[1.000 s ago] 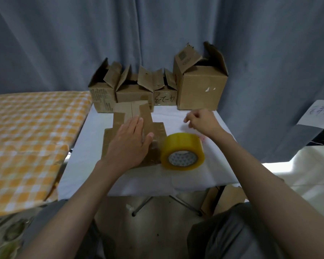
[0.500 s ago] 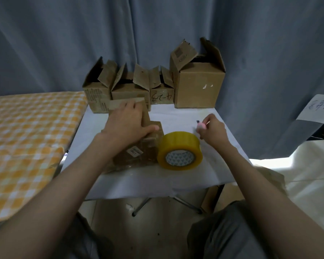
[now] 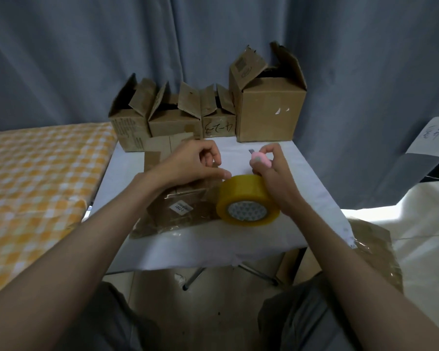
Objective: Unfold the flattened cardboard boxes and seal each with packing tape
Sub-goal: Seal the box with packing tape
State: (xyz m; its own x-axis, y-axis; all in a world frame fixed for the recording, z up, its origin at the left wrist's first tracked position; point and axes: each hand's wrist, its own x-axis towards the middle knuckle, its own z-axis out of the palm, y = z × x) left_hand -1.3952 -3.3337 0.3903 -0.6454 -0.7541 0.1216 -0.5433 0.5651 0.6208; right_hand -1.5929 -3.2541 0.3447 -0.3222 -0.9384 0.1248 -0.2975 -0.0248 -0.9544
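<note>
Yellow packing tape (image 3: 247,200) stands on its edge near the front of the white-covered desk (image 3: 312,183), its core facing the person. In the head view, the only one, it sits just right of the flattened cardboard box (image 3: 180,211), which lies flat with its long axis running away from the person toward the back row. The left hand (image 3: 192,164) hovers over the far part of that flat box, fingers curled, thumb tip reaching toward the top of the roll; whether it pinches a loose tape end cannot be told. The right hand (image 3: 270,171) rests against the roll's upper right side and grips a small pink cutter (image 3: 259,158), its blade end pointing up and left. Both hands are near the roll, the right one touching it, so the next move likely turns on drawing tape leftward over the cardboard.

Behind, four opened boxes (image 3: 213,115) line the desk's back edge, flaps up, against a grey curtain (image 3: 213,34). A bed with an orange checked cover (image 3: 36,178) adjoins on the left; a paper sign (image 3: 433,138) hangs at the right.
</note>
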